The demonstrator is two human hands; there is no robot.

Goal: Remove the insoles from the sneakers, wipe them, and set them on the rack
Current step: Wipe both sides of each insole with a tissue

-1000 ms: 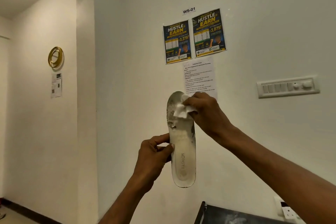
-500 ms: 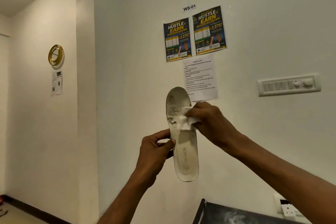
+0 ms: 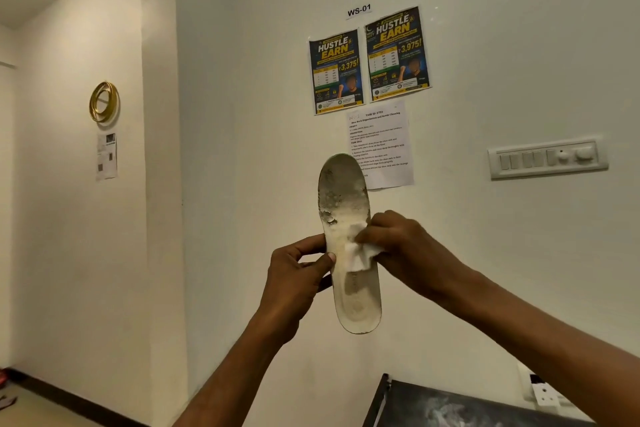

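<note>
Insole (image 3: 349,218): upright, held mid-air before wall (image 3: 242,184), toe end soiled. Left hand (image 3: 294,281): pinches its left edge at mid-length. Right hand (image 3: 405,246): clutches wipe (image 3: 358,255), pressing it on insole's middle. Advice: brace firmly, stroke lengthwise, scrub grimy toe.

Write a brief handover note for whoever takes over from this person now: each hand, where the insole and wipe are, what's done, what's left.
Left hand grips the long white foam insole by its left edge at mid-length, upright, toe end up.
Right hand pinches a small crumpled white wipe against the insole's middle.
Done: insole is out of its sneaker; wiping under way.
Left: grey grime shows on the toe half; finish wiping, then rack it. Sneakers not in view; the dark surface at lower right may be the rack.
</note>
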